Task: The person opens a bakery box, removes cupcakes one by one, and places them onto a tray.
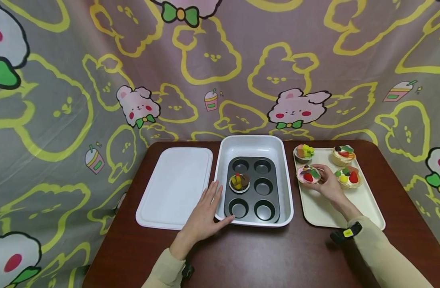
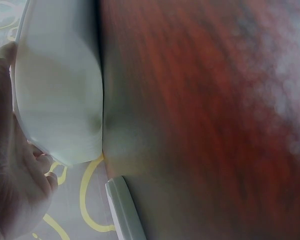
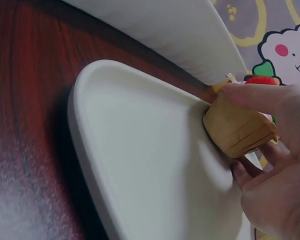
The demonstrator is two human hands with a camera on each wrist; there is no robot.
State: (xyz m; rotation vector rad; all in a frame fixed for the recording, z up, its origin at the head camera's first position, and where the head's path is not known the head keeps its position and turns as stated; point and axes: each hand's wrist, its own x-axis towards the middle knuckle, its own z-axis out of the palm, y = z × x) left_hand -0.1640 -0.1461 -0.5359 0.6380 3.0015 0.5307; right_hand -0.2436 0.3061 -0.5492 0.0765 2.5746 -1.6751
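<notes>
My right hand (image 1: 329,185) grips a fruit-topped cupcake (image 1: 308,175) by its sides over the left edge of the cream tray (image 1: 327,214). Its tan paper-like cup (image 3: 235,125) shows between thumb and fingers in the right wrist view. Around it on the tray sit other toy cupcakes: one at the back left (image 1: 304,153), one at the back right (image 1: 343,155) and one beside my fingers (image 1: 348,177). My left hand (image 1: 205,214) rests with spread fingers along the left front rim of the white deep pan (image 1: 255,145), thumb at its front edge.
Inside the white pan lies a dark muffin tin (image 1: 251,192) with several cups; one cupcake (image 1: 239,183) sits in its middle-left cup. A flat white board (image 1: 176,186) lies to the left. A patterned curtain (image 1: 220,60) hangs behind the brown table (image 1: 255,256).
</notes>
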